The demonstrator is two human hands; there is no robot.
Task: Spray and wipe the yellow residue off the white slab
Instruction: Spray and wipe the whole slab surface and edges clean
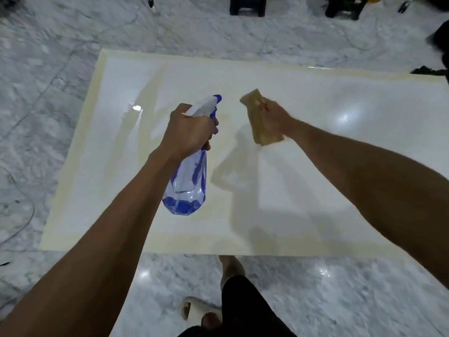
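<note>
A large glossy white slab point(328, 147) lies flat on the marble floor. Yellow residue point(148, 93) streaks its left half and runs along its edges. My left hand point(188, 130) grips the neck of a clear blue spray bottle point(188, 186), whose white and blue nozzle points away over the slab's middle. My right hand point(275, 120) holds a folded tan cloth point(257, 117) in the air above the slab, just right of the nozzle. Both arms reach out over the slab's near edge.
Grey-veined marble floor point(48, 69) surrounds the slab. My legs and a pale sandal point(194, 310) stand at its near edge. Dark stool legs point(247, 8) and other dark objects sit at the far side, and a thin cable point(26, 215) lies at the left.
</note>
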